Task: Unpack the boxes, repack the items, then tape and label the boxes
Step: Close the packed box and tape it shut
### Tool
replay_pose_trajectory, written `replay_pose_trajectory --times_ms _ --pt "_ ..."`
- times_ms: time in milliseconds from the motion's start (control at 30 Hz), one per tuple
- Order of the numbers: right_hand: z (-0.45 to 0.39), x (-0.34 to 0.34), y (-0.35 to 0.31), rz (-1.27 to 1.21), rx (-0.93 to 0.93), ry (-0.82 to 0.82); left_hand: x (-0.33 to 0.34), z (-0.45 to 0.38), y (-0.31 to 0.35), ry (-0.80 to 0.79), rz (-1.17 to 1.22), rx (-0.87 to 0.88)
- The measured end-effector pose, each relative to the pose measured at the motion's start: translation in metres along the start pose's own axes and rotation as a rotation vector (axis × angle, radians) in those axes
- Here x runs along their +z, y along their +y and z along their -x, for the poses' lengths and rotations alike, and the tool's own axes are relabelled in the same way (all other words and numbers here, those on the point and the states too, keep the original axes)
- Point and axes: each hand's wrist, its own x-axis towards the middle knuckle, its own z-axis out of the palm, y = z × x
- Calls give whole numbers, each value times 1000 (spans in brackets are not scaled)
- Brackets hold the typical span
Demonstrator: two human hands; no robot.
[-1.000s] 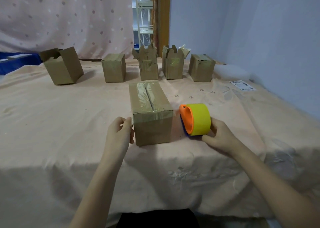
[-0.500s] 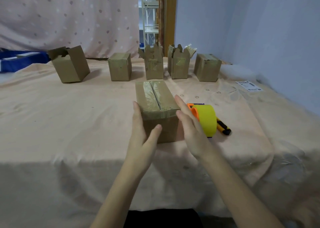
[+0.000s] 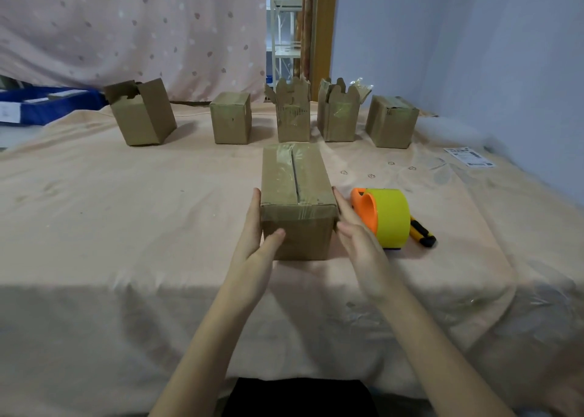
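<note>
A taped cardboard box (image 3: 295,189) lies lengthwise on the peach-coloured tablecloth (image 3: 126,227) in front of me. My left hand (image 3: 257,239) lies flat against its left side with straight fingers, the thumb on the near face. My right hand (image 3: 355,230) presses flat against its right side. Just right of the box stands a yellow tape roll on an orange dispenser (image 3: 384,215), free of my hands. A yellow and black utility knife (image 3: 422,233) lies behind the roll.
Several cardboard boxes stand in a row at the back; a tilted one (image 3: 140,114) at the left, two with raised flaps (image 3: 294,113) in the middle. A printed label (image 3: 469,156) lies at the far right. A blue bin (image 3: 47,103) sits far left.
My right hand let go of the tape roll, which now stands on the cloth. Both hands moved to the sides of the near box, and the box turned straight.
</note>
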Motion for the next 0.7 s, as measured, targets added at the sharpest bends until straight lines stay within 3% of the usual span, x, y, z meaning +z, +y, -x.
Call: replay_pose_trajectory --times_ms 133,367,567,700 --pt "-3 -25 -13 27 -44 -9 -33 -3 5 -103 183 18" --pt "-18 -51 -37 512 -296 -140 -61 -27 6 -232 -264 286" --pt "-28 -61 -46 604 -301 -177 -56 -35 4 -197 -377 399" --pt "-33 -57 -41 638 -433 -94 -54 -35 3 -160 -375 452"
